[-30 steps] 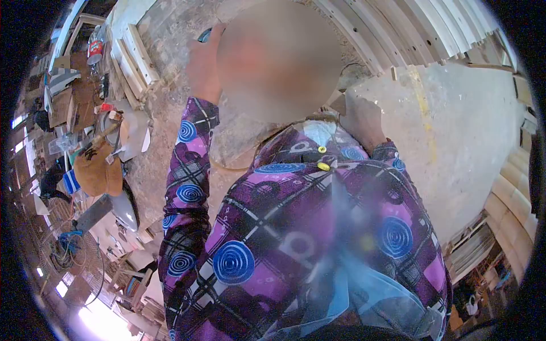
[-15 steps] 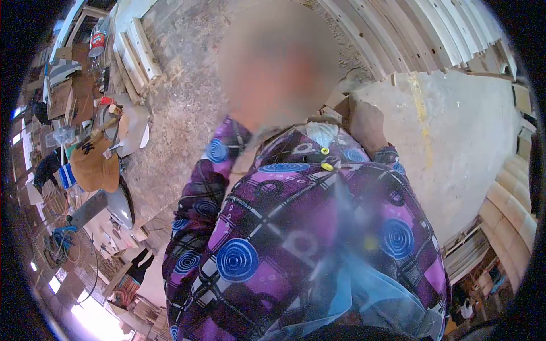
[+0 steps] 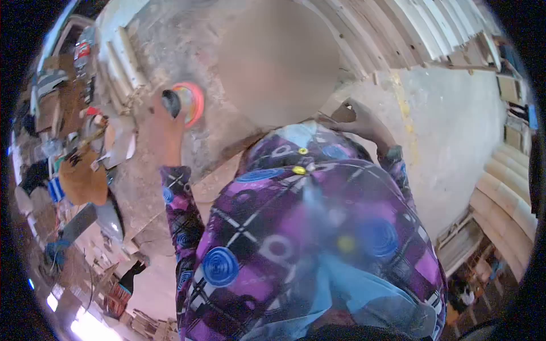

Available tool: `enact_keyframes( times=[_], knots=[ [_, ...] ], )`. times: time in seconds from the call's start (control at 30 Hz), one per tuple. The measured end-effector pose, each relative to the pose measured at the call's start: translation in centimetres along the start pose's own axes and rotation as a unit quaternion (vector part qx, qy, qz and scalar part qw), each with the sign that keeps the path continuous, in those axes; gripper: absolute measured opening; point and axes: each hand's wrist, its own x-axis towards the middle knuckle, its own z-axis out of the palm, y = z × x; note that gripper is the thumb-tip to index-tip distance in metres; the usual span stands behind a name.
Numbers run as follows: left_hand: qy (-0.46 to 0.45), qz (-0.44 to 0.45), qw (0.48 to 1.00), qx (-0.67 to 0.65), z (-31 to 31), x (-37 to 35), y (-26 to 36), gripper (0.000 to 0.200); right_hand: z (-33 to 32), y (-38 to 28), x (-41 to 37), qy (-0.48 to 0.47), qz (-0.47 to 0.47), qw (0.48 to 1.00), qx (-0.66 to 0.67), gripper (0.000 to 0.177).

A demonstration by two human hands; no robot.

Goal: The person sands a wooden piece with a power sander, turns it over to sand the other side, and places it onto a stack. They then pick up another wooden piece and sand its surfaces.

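My left hand (image 3: 166, 122) is out at the left, its fingers closed round a dark knob-like part of a round object with a red-orange rim (image 3: 196, 104). Motion blurs both. At the right, in front of my chest, my right hand (image 3: 367, 124) has curled fingers by a thin brown edge; what they grip is too small to make out. A large blurred patch hides the area between the hands. Both sleeves and the shirt (image 3: 267, 227) are purple and black with blue circles.
Pale wooden strips (image 3: 392, 34) lie at the upper right, curved boards (image 3: 506, 199) at the far right. Two short light pieces (image 3: 126, 59) lie at the upper left. A tan cap (image 3: 85, 176), a bottle (image 3: 82, 54) and clutter fill the left side. A yellow streak marks the pale surface.
My left hand has come out from behind the blurred patch and moved left, with the round red-rimmed object now showing in it. My right hand shows more clearly, its fingers curled.
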Motion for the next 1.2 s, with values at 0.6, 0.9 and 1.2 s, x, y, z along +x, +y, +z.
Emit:
enact_keyframes(
  times=[0.6,0.9,1.2],
  knots=[
    [-0.004,-0.040,0.988,-0.148,0.8,-3.4,2.9,0.068,-11.4,-19.5,11.0,0.110,-0.319,0.850,0.404,0.035],
    [-0.020,-0.049,0.991,-0.126,1.0,-3.0,3.8,0.069,2.3,-16.2,14.4,0.145,-0.152,0.910,0.358,0.031],
    [-0.008,0.002,0.993,-0.117,1.3,-2.6,3.3,0.073,1.5,-8.2,9.5,0.111,-0.174,0.976,-0.076,0.026]
  ],
)
